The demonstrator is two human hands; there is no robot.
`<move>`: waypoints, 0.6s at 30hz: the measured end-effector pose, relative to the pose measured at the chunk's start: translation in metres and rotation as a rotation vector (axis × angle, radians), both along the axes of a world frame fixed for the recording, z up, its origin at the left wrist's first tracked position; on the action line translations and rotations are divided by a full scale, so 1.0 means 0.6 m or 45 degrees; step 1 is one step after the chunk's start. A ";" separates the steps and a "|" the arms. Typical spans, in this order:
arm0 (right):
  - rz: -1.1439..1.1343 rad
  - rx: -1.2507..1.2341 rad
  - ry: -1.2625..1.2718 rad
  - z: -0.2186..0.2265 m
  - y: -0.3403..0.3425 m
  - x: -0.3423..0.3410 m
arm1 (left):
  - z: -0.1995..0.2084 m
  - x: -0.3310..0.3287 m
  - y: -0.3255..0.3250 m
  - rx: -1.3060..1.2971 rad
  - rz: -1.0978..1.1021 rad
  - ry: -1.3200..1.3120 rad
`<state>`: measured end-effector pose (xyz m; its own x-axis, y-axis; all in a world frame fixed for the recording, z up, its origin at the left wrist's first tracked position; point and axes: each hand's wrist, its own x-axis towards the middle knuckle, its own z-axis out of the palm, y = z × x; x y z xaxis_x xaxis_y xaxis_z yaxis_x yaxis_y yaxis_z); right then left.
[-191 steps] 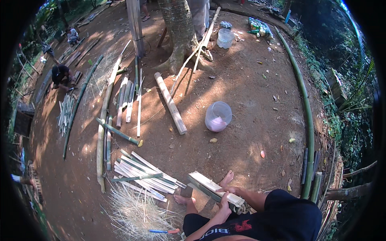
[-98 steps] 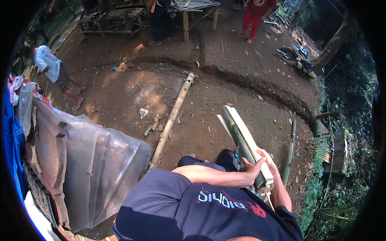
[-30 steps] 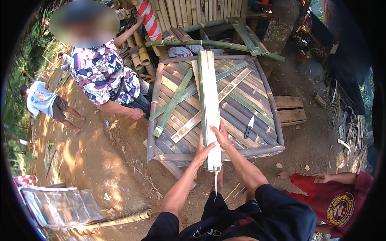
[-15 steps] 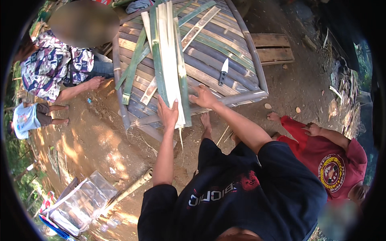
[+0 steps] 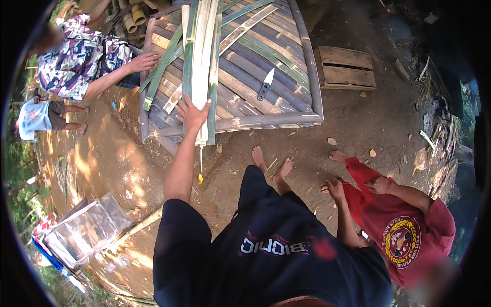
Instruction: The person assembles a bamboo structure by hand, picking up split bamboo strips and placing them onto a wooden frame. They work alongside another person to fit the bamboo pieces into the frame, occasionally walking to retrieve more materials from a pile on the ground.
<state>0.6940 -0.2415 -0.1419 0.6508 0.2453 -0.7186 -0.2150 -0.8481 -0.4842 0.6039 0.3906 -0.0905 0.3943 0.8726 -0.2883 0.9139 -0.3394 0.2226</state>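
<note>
My left hand (image 5: 193, 113) lies with fingers spread on the near ends of a bundle of long bamboo strips. Pale strips (image 5: 202, 66) run between a green strip (image 5: 189, 56) on the left and another green strip (image 5: 213, 92) on the right. They rest lengthwise on a bamboo-slat platform (image 5: 245, 122), their near ends poking past its edge. My right hand (image 5: 336, 189) hangs low at my right side, away from the platform, its fingers loosely apart and holding nothing I can see. A knife (image 5: 266, 84) with a black handle lies on the slats to the right of the bundle.
A person in a patterned shirt (image 5: 64, 64) stands at the left, one hand (image 5: 144, 62) by the platform's edge. Someone in red (image 5: 401, 230) is close on my right. A wooden crate (image 5: 348, 68) sits beyond the platform's right side. Clear plastic sheeting (image 5: 87, 230) lies at lower left.
My right hand has left the strips and dropped to my right side. My left hand has spread flatter over the bundle. The patterned-shirt person's hand has moved toward the platform.
</note>
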 end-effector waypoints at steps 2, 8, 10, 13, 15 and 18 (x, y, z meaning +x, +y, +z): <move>-0.200 0.047 0.095 0.109 -0.015 0.013 | -0.005 0.018 0.013 0.038 -0.025 -0.037; -0.415 0.229 -0.575 0.488 0.145 0.201 | -0.023 0.095 0.024 0.218 -0.069 0.106; -0.240 0.247 -0.774 0.583 0.210 0.265 | -0.022 0.086 0.009 0.271 -0.125 0.150; 0.055 0.323 -0.887 0.700 0.327 0.335 | -0.022 0.086 0.015 0.301 -0.134 0.195; 0.125 0.347 -0.852 0.744 0.384 0.335 | -0.020 0.094 0.020 0.328 -0.110 0.206; 0.127 0.387 -0.848 0.781 0.426 0.289 | -0.023 0.092 0.020 0.328 -0.149 0.120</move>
<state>0.8674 0.0138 0.3268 0.8894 0.4517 -0.0701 0.2777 -0.6557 -0.7021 0.6592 0.4025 -0.1045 0.4786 0.8719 -0.1033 0.8777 -0.4781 0.0310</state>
